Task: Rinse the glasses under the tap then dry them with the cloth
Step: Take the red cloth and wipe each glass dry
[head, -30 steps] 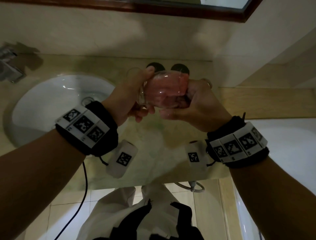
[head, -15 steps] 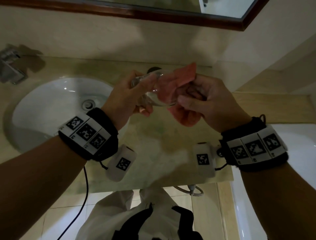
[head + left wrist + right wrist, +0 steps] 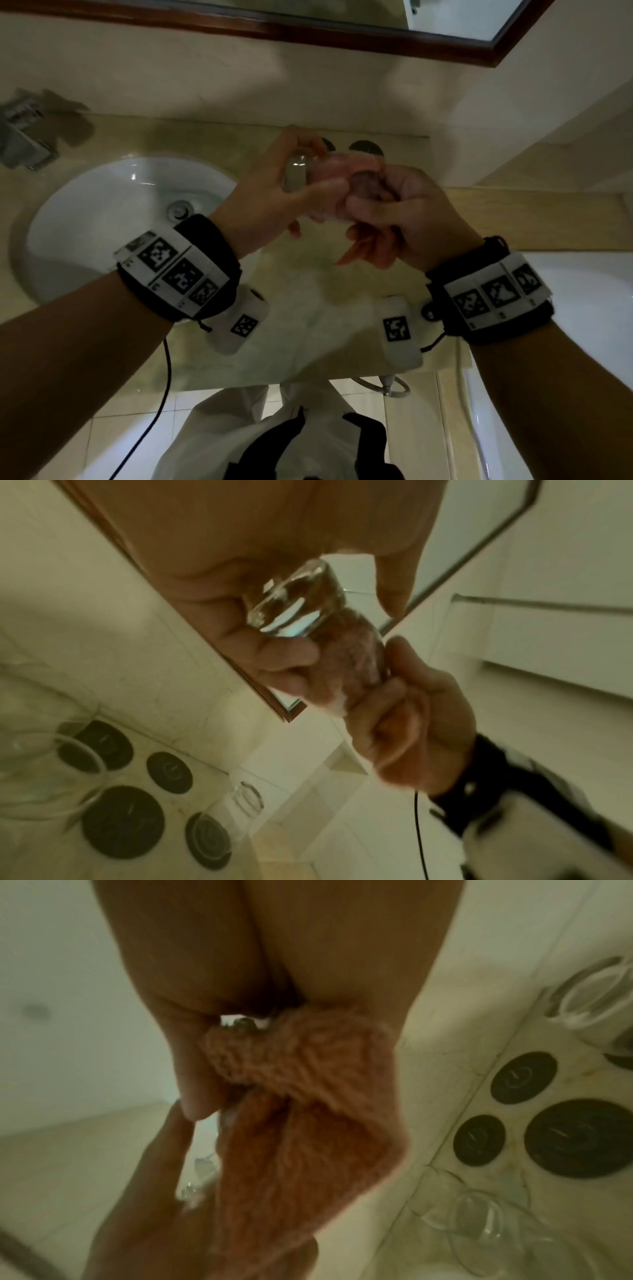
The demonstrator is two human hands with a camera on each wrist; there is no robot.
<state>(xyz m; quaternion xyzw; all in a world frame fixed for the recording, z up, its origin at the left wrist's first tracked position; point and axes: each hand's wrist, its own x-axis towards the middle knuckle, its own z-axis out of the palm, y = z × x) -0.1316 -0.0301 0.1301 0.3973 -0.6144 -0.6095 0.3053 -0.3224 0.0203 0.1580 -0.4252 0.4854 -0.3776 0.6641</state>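
I hold a clear glass (image 3: 297, 173) on its side above the counter. My left hand (image 3: 274, 192) grips it by its thick base (image 3: 294, 607). A pink cloth (image 3: 356, 164) is stuffed into the glass mouth, and its loose end (image 3: 301, 1137) hangs down. My right hand (image 3: 397, 212) grips the cloth at the glass mouth. In the left wrist view the cloth (image 3: 352, 656) fills the glass. Other clear glasses (image 3: 479, 1213) stand on the counter by the wall.
A white basin (image 3: 113, 219) with a drain lies to the left, and the tap (image 3: 20, 137) at the far left. Round black coasters (image 3: 578, 1137) lie on the beige counter (image 3: 308, 308). A mirror frame (image 3: 308, 31) runs above. A white tub edge (image 3: 582, 308) is at right.
The cloth that stuck out above the glass is now pushed down into it. My right hand has turned and closed up against the glass mouth. Both hands sit slightly higher.
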